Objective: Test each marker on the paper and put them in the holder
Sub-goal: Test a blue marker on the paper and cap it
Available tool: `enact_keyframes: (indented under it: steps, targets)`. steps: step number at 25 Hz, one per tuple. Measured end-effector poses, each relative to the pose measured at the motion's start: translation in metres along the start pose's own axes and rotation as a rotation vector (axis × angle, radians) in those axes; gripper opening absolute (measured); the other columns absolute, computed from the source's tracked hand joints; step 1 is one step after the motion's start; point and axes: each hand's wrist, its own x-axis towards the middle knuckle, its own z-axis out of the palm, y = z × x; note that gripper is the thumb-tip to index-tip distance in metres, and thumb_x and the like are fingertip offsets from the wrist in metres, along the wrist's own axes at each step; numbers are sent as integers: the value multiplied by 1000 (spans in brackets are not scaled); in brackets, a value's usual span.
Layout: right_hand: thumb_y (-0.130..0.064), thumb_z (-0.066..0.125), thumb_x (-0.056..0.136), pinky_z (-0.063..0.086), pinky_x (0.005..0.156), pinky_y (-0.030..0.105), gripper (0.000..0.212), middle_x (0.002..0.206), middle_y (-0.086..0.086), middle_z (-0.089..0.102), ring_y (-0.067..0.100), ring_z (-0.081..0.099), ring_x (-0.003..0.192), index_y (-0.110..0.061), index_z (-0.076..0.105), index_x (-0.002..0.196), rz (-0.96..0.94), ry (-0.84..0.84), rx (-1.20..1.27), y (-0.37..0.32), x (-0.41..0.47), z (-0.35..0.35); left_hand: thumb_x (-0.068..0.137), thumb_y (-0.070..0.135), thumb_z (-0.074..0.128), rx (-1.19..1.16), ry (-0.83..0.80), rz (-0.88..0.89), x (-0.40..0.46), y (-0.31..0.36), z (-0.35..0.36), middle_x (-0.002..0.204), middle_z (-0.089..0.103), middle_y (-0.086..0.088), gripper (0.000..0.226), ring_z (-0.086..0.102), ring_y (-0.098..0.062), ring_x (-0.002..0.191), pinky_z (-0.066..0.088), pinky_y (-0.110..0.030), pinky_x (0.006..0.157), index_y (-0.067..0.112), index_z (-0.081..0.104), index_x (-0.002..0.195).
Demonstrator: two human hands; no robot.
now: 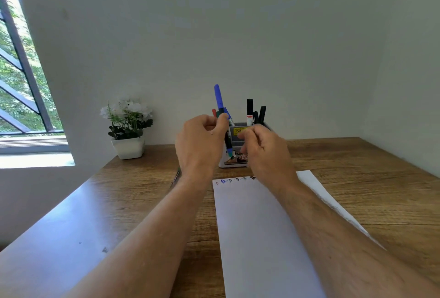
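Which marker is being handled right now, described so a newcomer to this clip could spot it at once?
Start at the wooden desk against the white wall and find the grey marker holder behind the sheet of paper. Just in front of it, the left hand grips a blue marker. It alone stands raised and nearly upright above the hand, while the black markers sit in the holder.
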Motion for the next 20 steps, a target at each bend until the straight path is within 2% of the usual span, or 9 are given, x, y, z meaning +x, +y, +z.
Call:
enact_keyframes:
  steps: [2, 4, 7, 9, 11, 13, 15, 18, 20]
  targets:
    - [-41, 37, 104, 54, 56, 22, 32, 87, -8, 69, 7, 67, 69, -28, 66, 111, 63, 27, 186, -8, 1, -2, 87, 54, 61, -81, -43, 29, -6, 3, 4, 66, 69, 16, 30, 63, 8, 61, 47, -17, 55, 27, 74, 80]
    - [-46, 36, 103, 59, 62, 29, 35, 96, -7, 72, 11, 70, 79, -34, 66, 115, 128, 21, 337, -14, 3, -5, 88, 52, 63, -131, -115, 67, -11, 5, 7, 67, 70, 15, 27, 65, 5, 62, 51, -17, 55, 28, 74, 82]
    - [-50, 44, 99, 61, 72, 40, 33, 96, -3, 75, 18, 72, 89, -35, 72, 103, 206, 5, 518, -22, 5, -9, 89, 44, 65, -158, -215, 133, -17, 5, 11, 68, 71, 13, 21, 67, 0, 61, 56, -21, 58, 26, 75, 85]
    - [-46, 51, 97, 62, 69, 41, 30, 96, -1, 76, 19, 73, 86, -28, 75, 99, 239, -9, 610, -24, 5, -10, 91, 34, 66, -180, -281, 144, -18, 4, 13, 72, 73, 9, 17, 70, -4, 63, 61, -30, 63, 21, 76, 91]
    - [-44, 54, 96, 61, 59, 38, 28, 94, -1, 76, 16, 73, 80, -26, 75, 98, 248, -3, 601, -23, 4, -10, 92, 27, 66, -202, -308, 143, -17, 3, 12, 78, 75, 7, 15, 72, -7, 69, 62, -34, 68, 19, 78, 96]
    - [-42, 53, 98, 53, 47, 27, 26, 85, 2, 75, 9, 66, 60, -27, 75, 96, 243, 14, 549, -21, 5, -10, 91, 25, 65, -218, -238, 141, -15, 2, 10, 80, 75, 8, 14, 72, -8, 75, 61, -34, 73, 20, 78, 94]
    - [-37, 52, 99, 42, 46, 21, 25, 76, 1, 71, 1, 54, 47, -27, 75, 96, 232, 12, 478, -17, 6, -10, 89, 27, 67, -298, -158, 104, -13, 4, 5, 75, 74, 8, 9, 71, -6, 73, 59, -27, 70, 22, 75, 90]
    - [-33, 53, 99, 39, 47, 10, 26, 61, -10, 64, -5, 55, 49, -21, 76, 101, 137, -19, 286, -13, 4, -8, 88, 37, 68, -463, -202, -8, -8, 7, 1, 72, 74, 9, 12, 68, -1, 66, 52, -15, 61, 27, 70, 92]
    - [-34, 56, 97, 39, 47, 6, 26, 59, -16, 62, -6, 57, 55, -19, 77, 103, 37, -36, 170, -12, 1, -7, 86, 41, 68, -490, -208, -80, -6, 6, 0, 67, 72, 10, 17, 65, 2, 59, 48, -14, 59, 25, 72, 88]
